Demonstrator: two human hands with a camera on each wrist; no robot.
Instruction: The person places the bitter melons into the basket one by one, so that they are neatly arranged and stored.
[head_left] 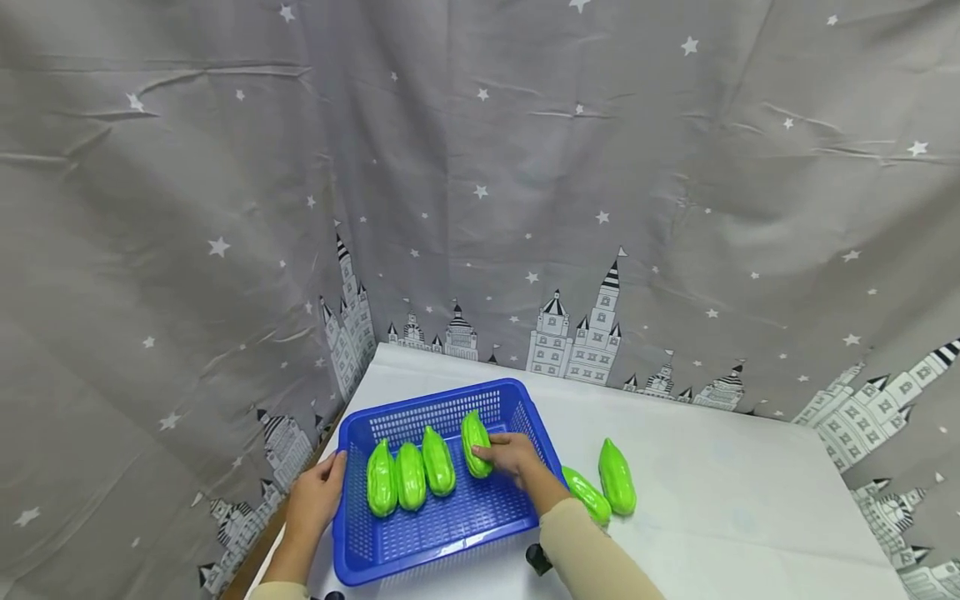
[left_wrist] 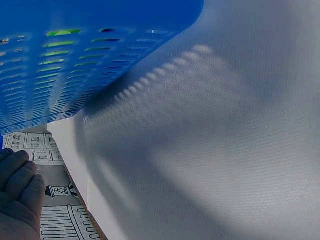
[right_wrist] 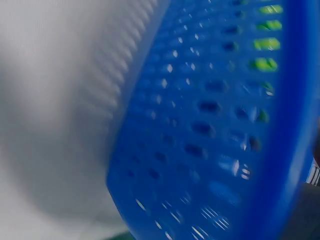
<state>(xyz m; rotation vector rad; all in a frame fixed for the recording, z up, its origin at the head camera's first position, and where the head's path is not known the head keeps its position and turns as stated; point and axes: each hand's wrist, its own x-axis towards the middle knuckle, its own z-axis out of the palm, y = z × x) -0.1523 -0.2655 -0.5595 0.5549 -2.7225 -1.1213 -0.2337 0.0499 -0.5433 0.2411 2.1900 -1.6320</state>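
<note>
A blue basket (head_left: 468, 518) with a green gourd (head_left: 472, 432) pinched inside it.
At left, the left hand (head_left: 312, 497) holds the rim, its grip closed on it. Then three gourds (head_left: 411, 477) lie side by side in the basket. Right of them, the right hand (head_left: 516, 457) pinches the fourth between thumb and fingers. Further right, two gourds (head_left: 617, 479) lie outside, on the white surface (head_left: 720, 500).
</note>
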